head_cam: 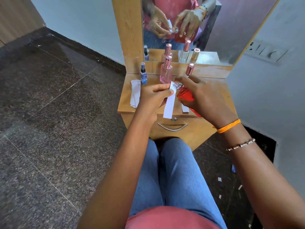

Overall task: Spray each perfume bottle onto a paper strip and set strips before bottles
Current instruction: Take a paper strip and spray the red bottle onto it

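Beyond our left hand [152,96] stand the blue spray bottle [143,74] and pink perfume bottle [166,71]; the paper strip stack [135,94] lies just left. Bare dresser top [219,91] lies beyond our right hand [204,100].

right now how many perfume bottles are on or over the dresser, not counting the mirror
4: a blue bottle at back left, a pink bottle mid-back, a rose-capped bottle mostly hidden behind the right hand, and the red bottle that hand holds. More may be hidden.

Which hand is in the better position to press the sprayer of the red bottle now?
The right hand. It already grips the red bottle, and its fingers curl over the sprayer top. The left hand is busy pinching the strip beside the nozzle.
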{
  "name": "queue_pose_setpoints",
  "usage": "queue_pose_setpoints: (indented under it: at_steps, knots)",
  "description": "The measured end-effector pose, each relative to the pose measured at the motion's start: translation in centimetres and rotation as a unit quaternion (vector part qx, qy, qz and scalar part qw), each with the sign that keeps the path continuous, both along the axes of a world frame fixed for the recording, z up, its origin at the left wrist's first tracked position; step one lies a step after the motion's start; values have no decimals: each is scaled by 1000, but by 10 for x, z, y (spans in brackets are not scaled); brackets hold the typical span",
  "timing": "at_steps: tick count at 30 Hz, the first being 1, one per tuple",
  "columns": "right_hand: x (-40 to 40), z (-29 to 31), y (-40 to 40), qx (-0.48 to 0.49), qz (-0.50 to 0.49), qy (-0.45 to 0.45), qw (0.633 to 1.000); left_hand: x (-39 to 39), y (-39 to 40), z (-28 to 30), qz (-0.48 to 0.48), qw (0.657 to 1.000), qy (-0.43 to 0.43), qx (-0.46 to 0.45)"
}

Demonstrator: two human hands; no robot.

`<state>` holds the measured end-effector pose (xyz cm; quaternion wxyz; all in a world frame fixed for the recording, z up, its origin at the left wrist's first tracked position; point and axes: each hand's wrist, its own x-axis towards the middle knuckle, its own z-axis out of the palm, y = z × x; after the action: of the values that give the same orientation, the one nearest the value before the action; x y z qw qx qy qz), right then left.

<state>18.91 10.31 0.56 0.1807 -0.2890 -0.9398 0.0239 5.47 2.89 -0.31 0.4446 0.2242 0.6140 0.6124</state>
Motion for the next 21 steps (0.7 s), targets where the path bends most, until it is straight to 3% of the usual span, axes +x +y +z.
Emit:
queue_pose_setpoints:
  at_steps: [7, 10, 14, 21]
  knots:
    - [8, 5, -2, -15, -25, 44, 999, 0, 0, -2, -10, 1000, -27, 4]
    - [18, 2, -1, -98, -45, 128, 986, 1, 1, -5, -15, 999, -28, 10]
    - [36, -4, -3, -180, -89, 218, 955, 7, 7, -13, -6, 1000, 21, -7]
    - [64, -5, -5, -196, -134, 304, 923, 30, 33, -33, -17, 992, 124, -1]
